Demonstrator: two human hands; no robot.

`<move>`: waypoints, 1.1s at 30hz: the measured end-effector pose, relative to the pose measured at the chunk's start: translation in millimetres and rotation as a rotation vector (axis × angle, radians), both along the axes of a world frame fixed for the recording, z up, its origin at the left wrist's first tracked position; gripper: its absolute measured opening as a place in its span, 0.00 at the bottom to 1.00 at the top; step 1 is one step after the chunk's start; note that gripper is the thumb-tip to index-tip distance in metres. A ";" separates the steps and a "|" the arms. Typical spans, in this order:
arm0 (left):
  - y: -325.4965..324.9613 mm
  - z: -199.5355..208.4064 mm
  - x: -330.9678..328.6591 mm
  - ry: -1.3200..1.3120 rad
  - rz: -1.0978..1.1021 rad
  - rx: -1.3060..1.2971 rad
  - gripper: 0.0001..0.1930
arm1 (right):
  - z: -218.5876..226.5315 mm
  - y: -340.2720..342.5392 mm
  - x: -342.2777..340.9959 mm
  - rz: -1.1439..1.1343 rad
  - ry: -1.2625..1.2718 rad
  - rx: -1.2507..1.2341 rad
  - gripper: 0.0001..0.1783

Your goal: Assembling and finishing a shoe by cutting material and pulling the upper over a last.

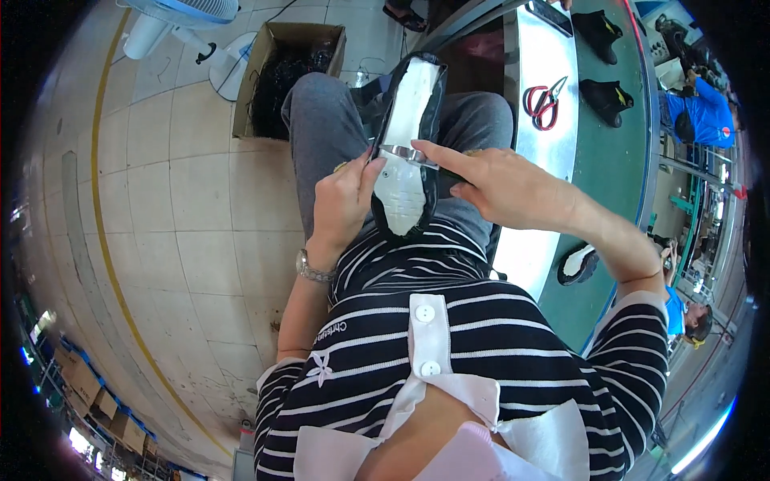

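Note:
Above my lap an unfinished black shoe [401, 192] is turned bottom up, its white insole board [413, 104] facing me and the black upper folded round the edge. My left hand [343, 196] is closed on the shoe's left side, thumb along the rim. Across the narrow middle of the bottom lies a shiny flat metal blade [399, 152]. My right hand [505, 184] grips this blade from the right, index finger stretched onto it; any handle is hidden by the fingers.
On the metal bench at right lie red-handled scissors [545, 104] and a phone [550, 18]. A green conveyor [609, 152] beyond carries black shoes [605, 100] and a white-bottomed shoe [577, 263]. A cardboard box [289, 76] of black scraps and a fan [180, 24] stand at left. Co-workers sit far right.

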State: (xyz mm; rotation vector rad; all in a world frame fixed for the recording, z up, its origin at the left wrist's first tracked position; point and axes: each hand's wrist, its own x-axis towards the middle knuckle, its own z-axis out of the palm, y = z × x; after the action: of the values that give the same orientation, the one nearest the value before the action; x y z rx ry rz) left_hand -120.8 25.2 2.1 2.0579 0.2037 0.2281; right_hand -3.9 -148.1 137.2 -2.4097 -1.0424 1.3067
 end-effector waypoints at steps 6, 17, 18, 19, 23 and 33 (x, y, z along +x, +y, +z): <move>-10.5 6.7 -2.5 0.011 -0.100 0.364 0.14 | 2.1 11.1 -2.0 0.311 -0.270 -0.100 0.36; 1.6 -12.3 19.2 0.431 -0.234 -1.761 0.40 | -36.9 -25.5 -10.4 0.033 -0.105 0.091 0.38; -0.1 -19.4 25.0 0.442 -0.232 -1.755 0.40 | -37.5 -27.4 -11.9 0.039 -0.114 0.102 0.38; -2.8 -28.9 31.1 0.489 -0.193 -1.706 0.38 | -38.5 -29.4 -12.3 0.031 -0.110 0.109 0.38; -15.0 -13.9 44.8 0.499 -0.102 -1.621 0.33 | -45.0 -37.0 -16.0 0.005 -0.113 0.120 0.39; -22.0 -9.7 47.2 0.408 -0.071 -1.411 0.36 | 5.3 -15.6 10.4 -0.040 0.114 -0.033 0.36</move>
State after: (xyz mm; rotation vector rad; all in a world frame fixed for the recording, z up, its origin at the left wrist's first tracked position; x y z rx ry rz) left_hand -73.5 3.1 -7.6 0.6749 0.3918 -0.3280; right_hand 6.5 -163.7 142.4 -2.3352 -0.9453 1.4401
